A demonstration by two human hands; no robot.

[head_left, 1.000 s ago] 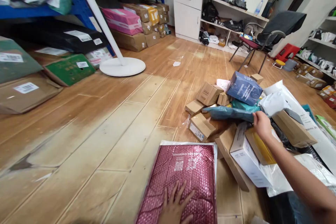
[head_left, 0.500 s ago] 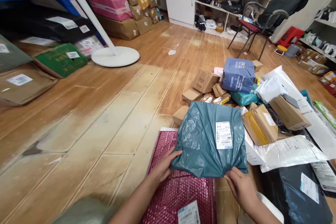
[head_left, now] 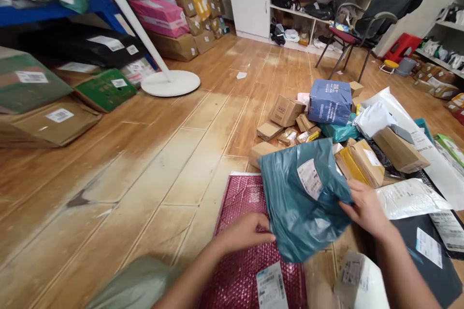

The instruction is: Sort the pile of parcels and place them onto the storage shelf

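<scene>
Half a second ago the teal mailer bag [head_left: 302,203] hung flat and square between my hands with its label facing me; now it is tipped and crumpled, its label [head_left: 310,178] slanting up to the left, so I judge I am turning it over. My right hand [head_left: 366,210] pinches the bag's right edge, fingers closed into the plastic. My left hand [head_left: 242,232] is curled at the bag's lower left edge, touching it, though whether those fingers grip or merely steady it I cannot tell, since the bag covers their tips. Beneath lies the maroon bubble mailer [head_left: 246,251] on the wooden floor [head_left: 145,164], partly hidden by bag and arms. Beyond, the heap of parcels spreads: a yellow-taped box [head_left: 358,166] just beside the bag, a blue box [head_left: 329,102] farther off. Label print is too small to read, and the white parcel [head_left: 357,282] at the bottom is cut off.
</scene>
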